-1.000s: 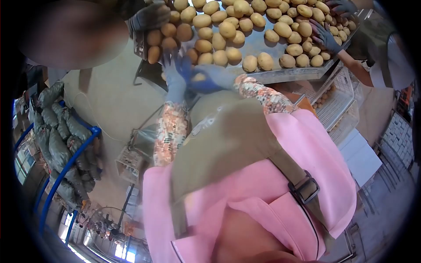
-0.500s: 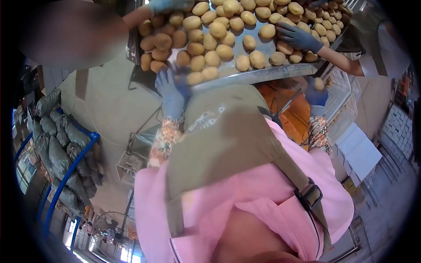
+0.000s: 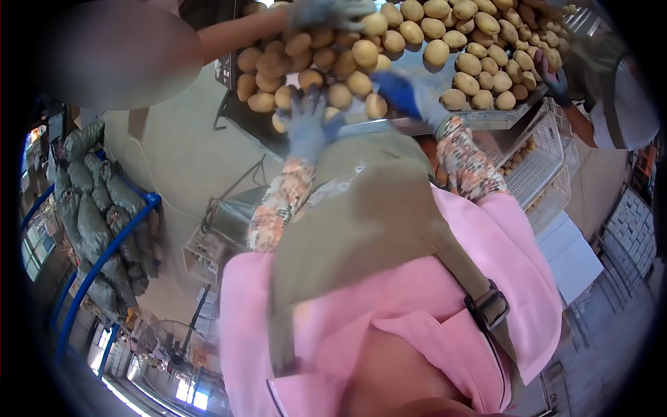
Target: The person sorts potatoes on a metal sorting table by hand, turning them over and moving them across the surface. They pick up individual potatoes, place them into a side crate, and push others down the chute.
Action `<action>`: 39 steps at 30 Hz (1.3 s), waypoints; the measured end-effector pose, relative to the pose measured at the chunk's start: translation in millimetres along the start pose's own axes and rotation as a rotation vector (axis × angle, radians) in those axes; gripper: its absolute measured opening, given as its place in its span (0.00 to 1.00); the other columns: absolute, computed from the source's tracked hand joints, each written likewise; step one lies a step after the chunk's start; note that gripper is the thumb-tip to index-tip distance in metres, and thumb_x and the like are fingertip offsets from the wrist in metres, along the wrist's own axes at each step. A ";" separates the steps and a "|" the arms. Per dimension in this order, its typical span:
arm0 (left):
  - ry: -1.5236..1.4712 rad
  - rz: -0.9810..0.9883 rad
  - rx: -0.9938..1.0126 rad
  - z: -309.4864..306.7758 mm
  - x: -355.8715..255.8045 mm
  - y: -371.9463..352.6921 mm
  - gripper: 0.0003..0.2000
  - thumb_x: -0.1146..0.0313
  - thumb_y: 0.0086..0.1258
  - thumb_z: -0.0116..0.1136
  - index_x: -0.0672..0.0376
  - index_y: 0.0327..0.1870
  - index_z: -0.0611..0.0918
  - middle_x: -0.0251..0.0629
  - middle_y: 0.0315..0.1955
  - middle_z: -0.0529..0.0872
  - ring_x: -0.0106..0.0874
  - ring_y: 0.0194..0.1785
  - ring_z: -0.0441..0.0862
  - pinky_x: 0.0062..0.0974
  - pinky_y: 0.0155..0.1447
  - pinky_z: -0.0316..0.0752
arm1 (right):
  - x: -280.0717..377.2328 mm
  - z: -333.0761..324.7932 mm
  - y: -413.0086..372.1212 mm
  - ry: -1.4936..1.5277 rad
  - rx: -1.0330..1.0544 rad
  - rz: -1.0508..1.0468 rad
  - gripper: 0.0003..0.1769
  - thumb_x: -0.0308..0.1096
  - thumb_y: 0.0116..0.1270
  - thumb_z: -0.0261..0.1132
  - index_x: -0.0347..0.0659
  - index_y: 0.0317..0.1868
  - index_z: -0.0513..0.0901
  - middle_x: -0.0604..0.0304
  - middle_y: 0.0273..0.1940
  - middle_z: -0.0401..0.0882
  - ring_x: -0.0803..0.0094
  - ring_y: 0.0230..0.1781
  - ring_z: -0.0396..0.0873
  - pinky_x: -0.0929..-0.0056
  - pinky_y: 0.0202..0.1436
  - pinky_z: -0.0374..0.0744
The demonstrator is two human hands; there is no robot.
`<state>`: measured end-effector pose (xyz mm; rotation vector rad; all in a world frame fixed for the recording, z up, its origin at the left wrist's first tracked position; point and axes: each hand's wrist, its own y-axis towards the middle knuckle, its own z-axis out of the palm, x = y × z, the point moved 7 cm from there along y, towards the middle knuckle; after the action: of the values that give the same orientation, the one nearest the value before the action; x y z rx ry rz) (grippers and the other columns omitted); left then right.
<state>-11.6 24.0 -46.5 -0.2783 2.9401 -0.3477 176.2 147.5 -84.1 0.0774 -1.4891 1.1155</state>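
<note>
Yellow-brown potatoes [image 3: 365, 53] lie in a loose layer on a metal sorting table [image 3: 497, 119]. At the table's near edge, my left hand [image 3: 309, 125], in a grey-blue glove, has its fingers spread over several potatoes and touches the nearest ones. To the right, my right hand [image 3: 411, 99], in a blue and grey glove, reaches leftward over the tabletop, beside a potato [image 3: 376, 105] at the edge. Motion blurs its fingers, so I cannot tell whether anything is in them.
Across the table at left, a co-worker's gloved hand [image 3: 333, 14] reaches over the potatoes. Another person's gloved hand [image 3: 552, 80] is at the right end. White plastic crates [image 3: 535, 163] stand below the right side. Filled sacks [image 3: 97, 215] are behind a blue rail [image 3: 108, 267] at left.
My right hand came from beside the crates, where it held a potato, up and left over the table. My left hand shifted right. The left co-worker's hand moved right; the other withdrew rightward.
</note>
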 end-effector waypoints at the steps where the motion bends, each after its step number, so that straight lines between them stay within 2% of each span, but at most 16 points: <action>1: 0.000 -0.001 0.002 -0.4 4.4 -9.0 0.35 0.39 0.67 0.49 0.38 0.74 0.61 0.38 0.76 0.53 0.50 0.78 0.45 0.66 0.72 0.38 | 49.2 -20.4 -2.8 -0.454 -0.242 -0.131 0.27 0.42 0.68 0.60 0.49 0.66 0.72 0.45 0.60 0.73 0.52 0.60 0.72 0.61 0.64 0.71; 2: -0.087 -0.087 0.026 5.0 15.0 -17.5 0.34 0.40 0.68 0.49 0.39 0.74 0.61 0.42 0.75 0.54 0.51 0.78 0.45 0.64 0.73 0.38 | 68.0 -25.1 0.4 -0.454 -0.243 -0.131 0.27 0.42 0.68 0.60 0.49 0.66 0.72 0.45 0.60 0.73 0.52 0.60 0.72 0.61 0.64 0.71; 4: -0.147 -0.173 -0.005 16.4 29.7 -33.4 0.33 0.43 0.68 0.51 0.43 0.73 0.64 0.52 0.73 0.55 0.53 0.77 0.47 0.58 0.74 0.40 | 124.5 -34.6 -10.8 -1.237 -0.749 -0.519 0.30 0.47 0.67 0.60 0.57 0.69 0.68 0.47 0.66 0.67 0.49 0.62 0.70 0.52 0.64 0.69; 5: -0.150 -0.174 -0.001 23.1 37.6 -36.2 0.33 0.43 0.68 0.51 0.43 0.73 0.64 0.52 0.73 0.55 0.53 0.77 0.47 0.58 0.74 0.40 | 89.8 -36.9 28.2 -1.386 -0.555 -0.226 0.34 0.49 0.68 0.59 0.64 0.73 0.61 0.48 0.73 0.55 0.44 0.69 0.61 0.41 0.68 0.63; 10: -0.248 -0.119 -0.444 -37.7 45.9 -6.0 0.34 0.46 0.66 0.57 0.47 0.72 0.65 0.53 0.72 0.58 0.56 0.74 0.51 0.60 0.73 0.44 | 25.0 56.8 14.9 -1.719 -0.472 -0.069 0.40 0.41 0.66 0.60 0.64 0.76 0.52 0.49 0.77 0.44 0.40 0.76 0.46 0.32 0.73 0.44; 12: -0.355 -0.128 -0.507 -45.1 49.5 19.7 0.35 0.45 0.66 0.56 0.45 0.73 0.64 0.53 0.72 0.58 0.58 0.74 0.51 0.60 0.72 0.44 | 20.9 88.1 -12.8 -1.404 -0.198 -0.486 0.39 0.38 0.65 0.61 0.61 0.75 0.56 0.50 0.76 0.50 0.42 0.74 0.53 0.39 0.73 0.52; 15: -0.330 -0.217 -0.377 -39.8 37.9 45.2 0.35 0.43 0.67 0.54 0.40 0.74 0.61 0.55 0.72 0.58 0.60 0.74 0.49 0.61 0.73 0.44 | 48.9 75.7 -42.1 -1.121 0.133 -0.605 0.32 0.39 0.65 0.62 0.57 0.71 0.67 0.54 0.71 0.62 0.54 0.68 0.65 0.56 0.72 0.61; 16: -0.232 -0.190 -0.262 -26.2 27.9 45.6 0.34 0.43 0.67 0.52 0.41 0.74 0.61 0.54 0.71 0.60 0.64 0.73 0.51 0.65 0.71 0.44 | 13.9 44.2 -23.2 -0.239 0.179 -0.248 0.24 0.43 0.66 0.62 0.53 0.63 0.77 0.58 0.61 0.75 0.65 0.58 0.74 0.72 0.67 0.67; 17: -0.132 -0.163 -0.148 -9.9 20.0 44.5 0.34 0.43 0.68 0.51 0.42 0.74 0.61 0.53 0.70 0.61 0.67 0.71 0.52 0.69 0.69 0.45 | 9.5 6.5 -24.1 0.016 -0.055 0.336 0.19 0.43 0.70 0.58 0.51 0.59 0.80 0.59 0.53 0.80 0.71 0.52 0.75 0.73 0.62 0.70; 18: -0.214 -0.118 -0.118 1.6 13.7 35.0 0.34 0.44 0.69 0.49 0.43 0.75 0.60 0.50 0.71 0.61 0.68 0.71 0.52 0.71 0.68 0.44 | 35.8 -18.1 -21.1 -0.562 -0.186 0.013 0.18 0.39 0.73 0.53 0.49 0.58 0.80 0.57 0.47 0.83 0.71 0.47 0.77 0.72 0.56 0.74; 21: -0.108 -0.143 0.082 18.8 15.5 5.2 0.36 0.38 0.68 0.46 0.35 0.76 0.54 0.35 0.77 0.49 0.58 0.77 0.39 0.74 0.68 0.35 | 97.8 -109.2 -12.3 -0.985 -0.806 -0.584 0.23 0.39 0.65 0.63 0.52 0.62 0.77 0.49 0.50 0.80 0.55 0.51 0.78 0.65 0.59 0.75; 25: -0.119 -0.113 0.124 11.6 21.8 -19.1 0.36 0.39 0.68 0.47 0.36 0.76 0.54 0.35 0.77 0.48 0.58 0.77 0.37 0.71 0.70 0.35 | 112.8 -115.0 21.6 -1.683 -0.740 -0.100 0.36 0.63 0.62 0.58 0.62 0.69 0.67 0.48 0.55 0.78 0.52 0.55 0.77 0.56 0.59 0.73; 31: -0.343 -0.368 0.085 1.9 45.6 -24.5 0.34 0.45 0.67 0.53 0.40 0.74 0.62 0.41 0.76 0.50 0.57 0.77 0.42 0.58 0.75 0.39 | 98.4 -79.4 60.6 -1.206 -0.543 0.035 0.40 0.70 0.62 0.53 0.48 0.64 0.71 0.44 0.53 0.80 0.49 0.58 0.76 0.55 0.60 0.73; 34: -0.209 -0.287 -0.147 -31.4 36.5 -14.2 0.31 0.49 0.67 0.55 0.42 0.72 0.66 0.44 0.74 0.56 0.56 0.75 0.49 0.53 0.75 0.45 | 84.2 -41.7 56.1 -0.046 -0.282 -0.061 0.31 0.58 0.68 0.58 0.37 0.56 0.75 0.52 0.44 0.80 0.64 0.46 0.80 0.66 0.44 0.80; 36: -0.163 -0.149 -0.331 -48.9 15.5 -1.7 0.29 0.52 0.67 0.56 0.44 0.70 0.69 0.45 0.71 0.62 0.54 0.73 0.55 0.53 0.74 0.48 | 104.9 -27.6 38.1 -0.133 -0.271 -0.477 0.29 0.55 0.70 0.56 0.35 0.54 0.75 0.52 0.39 0.79 0.67 0.38 0.80 0.70 0.37 0.80; 39: -0.270 0.124 -0.127 -3.9 -18.5 29.0 0.26 0.53 0.69 0.55 0.43 0.68 0.70 0.43 0.71 0.62 0.49 0.73 0.57 0.52 0.73 0.49 | 51.6 -1.8 46.4 0.865 0.461 0.015 0.43 0.67 0.69 0.44 0.29 0.58 0.73 0.45 0.43 0.80 0.64 0.31 0.75 0.72 0.34 0.78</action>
<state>0.8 56.4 -47.2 -0.1444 2.6994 -0.0969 134.2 201.0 -70.0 -0.0923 -0.4578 1.2615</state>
